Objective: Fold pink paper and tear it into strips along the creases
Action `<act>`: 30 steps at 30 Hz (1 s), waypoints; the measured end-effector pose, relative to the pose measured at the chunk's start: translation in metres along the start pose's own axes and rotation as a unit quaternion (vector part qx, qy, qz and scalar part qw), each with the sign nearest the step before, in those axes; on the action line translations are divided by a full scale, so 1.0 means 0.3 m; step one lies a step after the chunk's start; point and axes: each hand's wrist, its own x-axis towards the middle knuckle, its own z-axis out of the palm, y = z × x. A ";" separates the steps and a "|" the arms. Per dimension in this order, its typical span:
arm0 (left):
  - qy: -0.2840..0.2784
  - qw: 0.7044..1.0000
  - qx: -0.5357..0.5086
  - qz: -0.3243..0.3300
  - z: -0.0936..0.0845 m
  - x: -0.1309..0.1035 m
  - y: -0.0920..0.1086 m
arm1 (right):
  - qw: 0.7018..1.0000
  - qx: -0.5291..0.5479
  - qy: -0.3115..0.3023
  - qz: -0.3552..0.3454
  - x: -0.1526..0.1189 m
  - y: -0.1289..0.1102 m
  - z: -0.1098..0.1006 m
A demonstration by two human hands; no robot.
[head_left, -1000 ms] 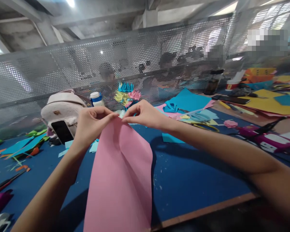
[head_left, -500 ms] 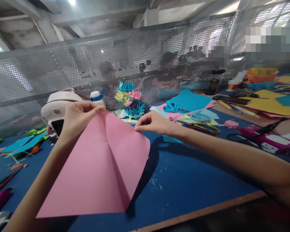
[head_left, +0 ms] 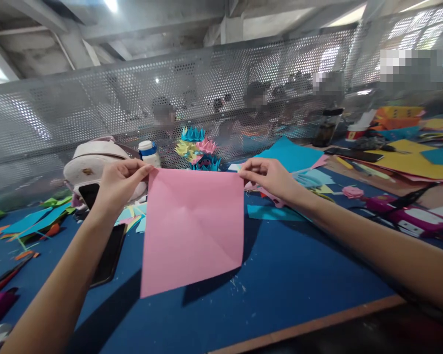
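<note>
A square pink sheet of paper (head_left: 194, 228) hangs upright above the blue table (head_left: 280, 290), with faint creases across it. My left hand (head_left: 123, 184) pinches its upper left corner between thumb and fingers. At the upper right corner, my right hand (head_left: 268, 179) pinches the sheet the same way. The lower edge of the paper slants, its left end lower in view than its right. A dark phone (head_left: 110, 255) lies on the table, partly behind my left forearm.
Behind the sheet stand folded paper flowers (head_left: 194, 147), a bottle (head_left: 148, 153) and a white bag (head_left: 92, 160). Blue paper (head_left: 291, 153), a pink paper rose (head_left: 352, 191) and a magenta device (head_left: 409, 214) lie right. A perforated metal screen (head_left: 206, 88) runs behind.
My right hand has moved right and slightly up, now at the sheet's corner. The paper has turned from a tilted, bent shape to a nearly flat square, uncovering the phone.
</note>
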 end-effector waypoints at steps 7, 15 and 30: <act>-0.117 0.993 -0.005 -0.019 -0.010 -0.039 0.047 | 0.998 0.008 0.058 -0.007 0.024 -0.009 -0.039; -0.214 0.968 0.119 0.047 0.035 0.036 0.100 | 0.999 -0.020 0.035 -0.034 0.051 -0.027 -0.020; -0.182 0.983 -0.019 0.021 0.322 -0.024 0.067 | 0.990 -0.006 -0.010 -0.140 0.089 -0.050 0.124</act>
